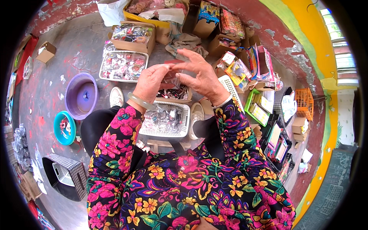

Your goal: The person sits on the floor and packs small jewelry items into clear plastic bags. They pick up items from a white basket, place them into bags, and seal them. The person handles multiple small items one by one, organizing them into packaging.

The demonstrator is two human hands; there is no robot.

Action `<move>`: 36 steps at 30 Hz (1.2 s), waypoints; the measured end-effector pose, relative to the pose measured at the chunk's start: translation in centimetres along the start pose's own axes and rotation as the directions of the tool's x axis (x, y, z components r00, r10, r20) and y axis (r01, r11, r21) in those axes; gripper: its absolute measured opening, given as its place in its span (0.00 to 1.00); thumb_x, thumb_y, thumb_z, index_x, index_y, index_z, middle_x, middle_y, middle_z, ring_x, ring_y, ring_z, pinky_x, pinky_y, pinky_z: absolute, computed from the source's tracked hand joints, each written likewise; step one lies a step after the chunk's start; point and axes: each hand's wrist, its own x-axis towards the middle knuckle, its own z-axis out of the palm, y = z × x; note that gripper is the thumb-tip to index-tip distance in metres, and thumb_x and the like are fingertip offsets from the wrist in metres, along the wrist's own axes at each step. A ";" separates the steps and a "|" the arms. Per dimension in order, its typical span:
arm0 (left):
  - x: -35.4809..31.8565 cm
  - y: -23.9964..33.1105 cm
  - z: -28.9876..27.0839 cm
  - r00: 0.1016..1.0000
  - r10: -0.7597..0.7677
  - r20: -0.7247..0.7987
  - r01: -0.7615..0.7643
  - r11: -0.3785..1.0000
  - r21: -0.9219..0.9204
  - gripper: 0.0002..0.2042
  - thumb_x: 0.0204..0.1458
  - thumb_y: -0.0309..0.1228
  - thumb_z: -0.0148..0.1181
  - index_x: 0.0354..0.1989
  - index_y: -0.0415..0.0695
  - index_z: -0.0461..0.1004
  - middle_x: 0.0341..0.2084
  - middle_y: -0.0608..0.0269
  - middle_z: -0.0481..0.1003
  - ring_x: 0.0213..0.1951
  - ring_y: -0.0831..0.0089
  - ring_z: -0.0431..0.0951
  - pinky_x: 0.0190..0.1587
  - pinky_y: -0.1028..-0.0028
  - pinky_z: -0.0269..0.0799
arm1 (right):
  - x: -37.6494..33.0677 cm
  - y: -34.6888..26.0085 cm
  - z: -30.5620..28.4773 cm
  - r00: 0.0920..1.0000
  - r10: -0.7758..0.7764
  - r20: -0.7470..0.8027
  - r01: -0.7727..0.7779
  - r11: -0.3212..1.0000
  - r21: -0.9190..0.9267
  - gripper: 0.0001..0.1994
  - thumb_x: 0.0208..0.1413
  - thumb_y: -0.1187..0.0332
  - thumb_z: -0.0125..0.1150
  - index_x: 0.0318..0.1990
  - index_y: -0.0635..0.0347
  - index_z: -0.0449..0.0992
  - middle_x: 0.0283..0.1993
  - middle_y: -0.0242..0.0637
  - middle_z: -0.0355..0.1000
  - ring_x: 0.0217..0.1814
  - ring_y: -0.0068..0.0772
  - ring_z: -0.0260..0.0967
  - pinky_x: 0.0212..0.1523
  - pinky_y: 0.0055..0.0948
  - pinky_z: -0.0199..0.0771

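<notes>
My left hand (150, 81) and my right hand (199, 74) meet in front of me and both pinch a small clear plastic packet (173, 81) with small dark items inside. A pale green bangle sits on my left wrist. Directly below the hands a white plastic basket (185, 119) rests between my knees, filled with several similar clear packets. My floral sleeves come up from the lower edge, and my white shoes (116, 96) stand on the floor on either side of the basket.
Another white basket (102, 69) of packets and cardboard boxes (132, 45) of packets stand ahead. A purple basin (80, 96) and a teal bowl (63, 128) lie at left. Boxes of colourful goods, a green basket (249, 102) and an orange crate (304, 102) line the right.
</notes>
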 end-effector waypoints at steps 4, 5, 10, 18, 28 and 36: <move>0.0 0.7 -0.1 0.999 -0.030 -0.035 0.024 0.986 -0.163 0.16 0.57 0.35 0.44 0.47 0.37 0.67 0.38 0.56 0.74 0.39 0.72 0.75 0.37 0.78 0.74 | 0.0 -0.6 -0.4 0.895 0.446 -0.026 -0.363 0.760 0.539 0.16 0.46 0.67 0.61 0.43 0.61 0.73 0.45 0.35 0.70 0.48 0.28 0.66 0.50 0.26 0.64; 0.0 1.0 -0.1 0.998 -0.043 -0.054 0.031 0.980 -0.199 0.16 0.57 0.35 0.44 0.47 0.36 0.67 0.38 0.55 0.74 0.39 0.72 0.76 0.37 0.79 0.74 | 0.0 -0.4 -0.2 0.873 0.486 0.034 -0.421 0.719 0.553 0.15 0.47 0.67 0.62 0.42 0.63 0.72 0.42 0.33 0.70 0.45 0.25 0.66 0.47 0.24 0.65; 0.6 0.8 -1.0 0.998 -0.014 -0.067 -0.017 0.899 -0.439 0.16 0.56 0.34 0.45 0.46 0.35 0.67 0.37 0.52 0.74 0.39 0.69 0.76 0.37 0.78 0.74 | 0.0 0.0 1.9 0.794 0.527 0.302 -0.595 0.570 0.567 0.13 0.47 0.68 0.63 0.38 0.66 0.72 0.33 0.30 0.70 0.33 0.17 0.65 0.34 0.18 0.66; 0.3 1.8 -0.4 0.996 -0.037 -0.083 -0.003 0.897 -0.442 0.16 0.54 0.34 0.51 0.46 0.36 0.66 0.36 0.55 0.74 0.40 0.71 0.75 0.33 0.80 0.75 | -0.2 0.5 2.5 0.777 0.522 0.351 -0.608 0.480 0.632 0.07 0.46 0.69 0.63 0.29 0.63 0.73 0.24 0.24 0.68 0.24 0.13 0.61 0.25 0.16 0.60; 0.4 0.8 -0.7 0.998 -0.055 -0.026 0.042 0.930 -0.365 0.10 0.53 0.29 0.54 0.41 0.40 0.71 0.35 0.66 0.75 0.39 0.79 0.75 0.26 0.87 0.70 | -0.1 -0.3 2.3 0.787 0.516 0.337 -0.604 0.536 0.590 0.07 0.44 0.70 0.63 0.28 0.64 0.74 0.23 0.24 0.68 0.24 0.12 0.61 0.24 0.15 0.59; 0.2 1.0 -0.8 0.997 -0.023 -0.080 -0.009 0.923 -0.385 0.10 0.54 0.29 0.52 0.43 0.39 0.70 0.37 0.62 0.75 0.37 0.79 0.76 0.29 0.86 0.72 | 0.1 -0.8 2.1 0.801 0.461 0.382 -0.581 0.448 0.679 0.09 0.48 0.69 0.61 0.34 0.66 0.75 0.26 0.28 0.72 0.26 0.15 0.65 0.28 0.17 0.65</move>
